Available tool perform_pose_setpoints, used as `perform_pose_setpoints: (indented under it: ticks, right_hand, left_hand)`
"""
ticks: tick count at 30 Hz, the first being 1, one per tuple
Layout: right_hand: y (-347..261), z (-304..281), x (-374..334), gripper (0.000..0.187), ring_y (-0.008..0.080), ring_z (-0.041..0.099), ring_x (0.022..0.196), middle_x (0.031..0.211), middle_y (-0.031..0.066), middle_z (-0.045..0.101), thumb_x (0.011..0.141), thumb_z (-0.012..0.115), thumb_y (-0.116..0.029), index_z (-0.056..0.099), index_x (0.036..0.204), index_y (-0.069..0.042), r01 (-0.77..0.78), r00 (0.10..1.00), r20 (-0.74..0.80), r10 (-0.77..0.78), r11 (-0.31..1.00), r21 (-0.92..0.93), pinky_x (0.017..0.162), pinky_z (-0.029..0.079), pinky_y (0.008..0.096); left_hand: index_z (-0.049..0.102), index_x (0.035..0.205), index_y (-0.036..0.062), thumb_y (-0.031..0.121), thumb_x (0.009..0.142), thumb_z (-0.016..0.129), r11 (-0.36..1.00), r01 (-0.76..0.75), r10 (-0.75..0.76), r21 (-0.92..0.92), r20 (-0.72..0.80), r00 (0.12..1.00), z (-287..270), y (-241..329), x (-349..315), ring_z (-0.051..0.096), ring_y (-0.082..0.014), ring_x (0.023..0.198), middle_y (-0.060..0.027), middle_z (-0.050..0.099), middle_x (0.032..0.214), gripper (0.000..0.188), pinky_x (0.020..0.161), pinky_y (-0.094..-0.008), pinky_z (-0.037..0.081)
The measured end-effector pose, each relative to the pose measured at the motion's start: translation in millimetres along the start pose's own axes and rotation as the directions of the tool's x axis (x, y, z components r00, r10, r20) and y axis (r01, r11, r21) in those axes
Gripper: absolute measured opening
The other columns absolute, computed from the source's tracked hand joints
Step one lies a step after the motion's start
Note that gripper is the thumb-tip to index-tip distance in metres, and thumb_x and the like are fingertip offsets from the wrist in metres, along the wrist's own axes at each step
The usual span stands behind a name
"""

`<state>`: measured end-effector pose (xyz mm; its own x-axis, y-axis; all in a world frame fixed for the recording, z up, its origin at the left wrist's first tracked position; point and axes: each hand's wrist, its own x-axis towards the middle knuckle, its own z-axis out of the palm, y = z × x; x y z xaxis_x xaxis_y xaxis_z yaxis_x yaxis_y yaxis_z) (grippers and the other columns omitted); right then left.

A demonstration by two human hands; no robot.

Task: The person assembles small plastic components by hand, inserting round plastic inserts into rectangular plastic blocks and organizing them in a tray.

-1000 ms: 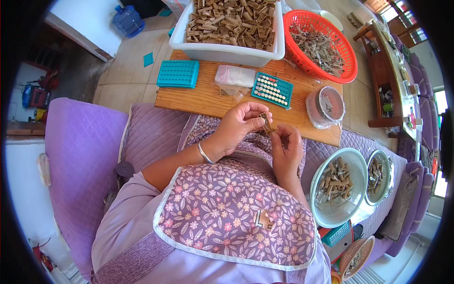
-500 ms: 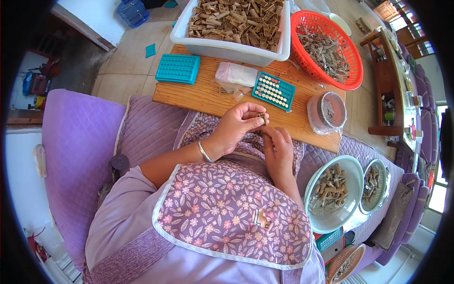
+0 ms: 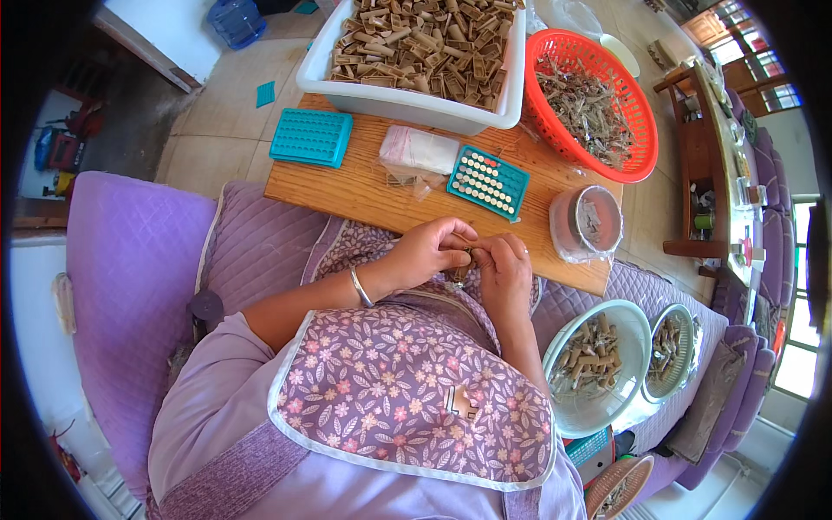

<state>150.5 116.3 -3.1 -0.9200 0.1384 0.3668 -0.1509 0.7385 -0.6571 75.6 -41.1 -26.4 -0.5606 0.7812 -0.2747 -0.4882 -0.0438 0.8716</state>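
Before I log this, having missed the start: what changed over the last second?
The right hand drew closer to the left hand; the small brown piece, earlier held up between them, now shows below their fingers. Grips are partly hidden. The disc tray and red basket stayed put.

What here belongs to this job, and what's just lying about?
Probably the job: small brownish piece in left hand and right hand; similar brown pieces in white tub.
Probably lying about: blue water bottle; teal piece on the floor.
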Motion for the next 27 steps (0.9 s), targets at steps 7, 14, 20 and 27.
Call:
perform_pose_setpoints:
  ticks: [7, 14, 20, 27]
  right_hand:
    - [55.6, 2.8, 21.4, 0.008, 0.0327, 0.058, 0.081, 0.084, 0.0134, 0.06, 0.078, 0.066, -0.003, 0.065, 0.086, -0.002, -0.205, 0.964, -0.188, 0.187, 0.975, -0.08, 0.072, 0.046, 0.041]
    - [84.0, 8.0, 29.2, 0.011, 0.0326, 0.059, 0.086, 0.089, 0.0124, 0.062, 0.078, 0.066, -0.007, 0.069, 0.089, -0.007, -0.226, 0.973, -0.111, 0.2, 0.918, -0.326, 0.075, 0.048, 0.0415]
    - [76.5, 3.8, 36.9, 0.005, 0.0323, 0.058, 0.083, 0.086, 0.0124, 0.061, 0.077, 0.067, -0.007, 0.066, 0.081, -0.005, -0.217, 0.976, -0.092, 0.197, 0.918, -0.333, 0.072, 0.047, 0.041]
    - [33.8, 14.9, 26.0, 0.011, 0.0276, 0.057, 0.078, 0.08, 0.0101, 0.059, 0.07, 0.07, 0.0, 0.063, 0.077, -0.003, -0.122, 0.991, -0.035, 0.126, 0.988, 0.1, 0.069, 0.045, 0.0373]
  left_hand:
    - [0.054, 0.109, 0.0074, 0.006, 0.091, 0.059, 0.953, 0.039, -0.062, -0.301, -0.066, 0.996, -14.3, -14.6, 28.7, 0.059, -0.0133, 0.1, -0.0062, 0.063, 0.11, 0.018, 0.087, -0.0277, 0.048]
    - [0.056, 0.109, 0.0092, 0.008, 0.092, 0.058, 0.924, 0.044, -0.072, -0.379, -0.06, 0.996, -22.4, -22.5, 40.4, 0.059, -0.0127, 0.1, -0.005, 0.063, 0.111, 0.017, 0.087, -0.0288, 0.048]
    - [0.058, 0.111, 0.0081, 0.009, 0.092, 0.059, 0.907, 0.061, -0.093, -0.418, -0.056, 0.994, -24.9, -25.2, 43.8, 0.06, -0.013, 0.099, -0.0047, 0.064, 0.109, 0.019, 0.085, -0.0281, 0.05]
    - [0.058, 0.112, 0.0066, 0.011, 0.089, 0.065, 0.929, 0.077, -0.103, -0.362, -0.054, 0.993, -23.9, -27.1, 43.8, 0.06, -0.0118, 0.099, -0.0022, 0.062, 0.106, 0.024, 0.085, -0.0279, 0.051]
